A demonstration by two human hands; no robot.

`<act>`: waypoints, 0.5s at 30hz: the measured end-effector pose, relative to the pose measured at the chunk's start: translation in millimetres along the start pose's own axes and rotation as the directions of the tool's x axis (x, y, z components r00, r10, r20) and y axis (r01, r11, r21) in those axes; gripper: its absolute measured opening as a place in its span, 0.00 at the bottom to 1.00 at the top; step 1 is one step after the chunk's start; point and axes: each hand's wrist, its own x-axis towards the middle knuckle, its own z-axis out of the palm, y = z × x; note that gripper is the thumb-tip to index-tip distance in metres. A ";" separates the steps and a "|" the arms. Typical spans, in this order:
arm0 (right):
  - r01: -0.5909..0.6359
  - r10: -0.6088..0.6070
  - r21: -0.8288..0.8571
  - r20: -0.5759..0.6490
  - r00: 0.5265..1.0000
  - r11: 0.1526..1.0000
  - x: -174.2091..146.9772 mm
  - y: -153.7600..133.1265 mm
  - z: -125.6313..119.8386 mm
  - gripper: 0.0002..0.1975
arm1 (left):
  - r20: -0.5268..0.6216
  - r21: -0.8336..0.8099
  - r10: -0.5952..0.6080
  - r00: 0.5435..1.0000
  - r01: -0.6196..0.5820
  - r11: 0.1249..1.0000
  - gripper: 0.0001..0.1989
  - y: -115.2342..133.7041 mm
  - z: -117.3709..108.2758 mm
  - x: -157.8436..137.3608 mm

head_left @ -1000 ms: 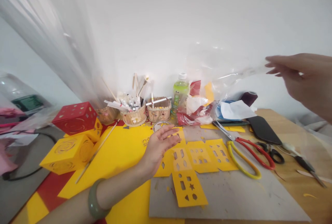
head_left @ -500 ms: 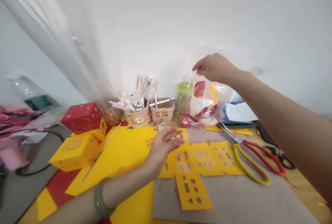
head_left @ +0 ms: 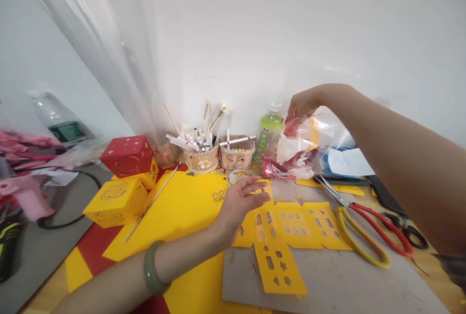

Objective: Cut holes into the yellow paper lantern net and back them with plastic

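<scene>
My left hand [head_left: 243, 205] is over the yellow cross-shaped paper cut-out [head_left: 280, 260], its fingers stretched out and slightly apart with nothing in them. Shapes such as stars, triangles and rectangles are cut through that paper. My right hand [head_left: 304, 105] reaches down into the mouth of a clear plastic bag [head_left: 296, 151] of red, white and yellow scraps. Its fingers are bent together beside a red scrap, and the tips are partly hidden, so what they pinch cannot be made out. Just left of the bag stands a green drink bottle [head_left: 268, 129].
Scissors [head_left: 364, 219] with red and yellow handles lie right of the cut-out, on a grey board [head_left: 338, 280]. A yellow paper box [head_left: 116, 202] and a red one [head_left: 127, 156] stand left. Behind are pen baskets [head_left: 202, 158]; a pink glue gun [head_left: 27, 195] is far left.
My right hand has lowered from above the plastic bag into its mouth. My left hand stays over the yellow cut-out. The whole view has shifted slightly, so things appear further right.
</scene>
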 end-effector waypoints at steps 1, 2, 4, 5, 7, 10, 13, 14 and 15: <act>-0.003 0.004 -0.008 0.082 0.997 1.000 -0.8 0.3 -3.7 0.15 | 0.004 0.000 0.004 1.000 -0.004 1.000 0.21 -0.1 -0.4 0.2; -0.011 0.016 -0.029 0.176 0.984 1.000 -2.5 0.3 -7.5 0.14 | 0.007 0.000 0.008 1.000 -0.008 1.000 0.21 -0.3 -0.8 0.4; -0.011 0.032 -0.071 0.290 0.956 0.997 -7.4 -0.1 -14.5 0.18 | 0.009 -0.001 0.007 1.000 -0.007 1.000 0.21 -0.7 -1.3 0.5; -0.003 0.029 -0.087 0.300 0.953 0.996 -10.3 -0.3 -17.5 0.20 | 0.007 -0.002 0.007 1.000 -0.007 1.000 0.21 -0.9 -1.5 0.5; 0.018 0.014 -0.115 0.271 0.962 0.993 -15.9 -0.1 -22.6 0.24 | 0.003 -0.001 0.009 1.000 -0.009 1.000 0.20 -1.3 -1.8 0.6; 0.060 -0.036 -0.139 0.169 0.985 0.988 -24.1 0.6 -29.6 0.26 | 0.009 -0.001 0.011 1.000 -0.011 1.000 0.20 -1.6 -2.2 1.3; 0.064 -0.071 -0.173 -0.032 0.997 0.983 -41.0 -3.4 -35.8 0.25 | 0.020 0.004 0.023 1.000 -0.023 1.000 0.21 -1.8 -2.7 2.5; 0.061 -0.084 -0.174 -0.127 0.988 0.983 -50.9 -6.6 -36.7 0.24 | 0.028 0.010 0.042 0.999 -0.043 0.999 0.22 -1.8 -2.8 2.8; 0.067 -0.102 -0.162 -0.217 0.971 0.985 -63.2 -10.4 -36.2 0.23 | 0.040 0.019 0.070 0.997 -0.071 0.997 0.23 -1.7 -3.0 2.7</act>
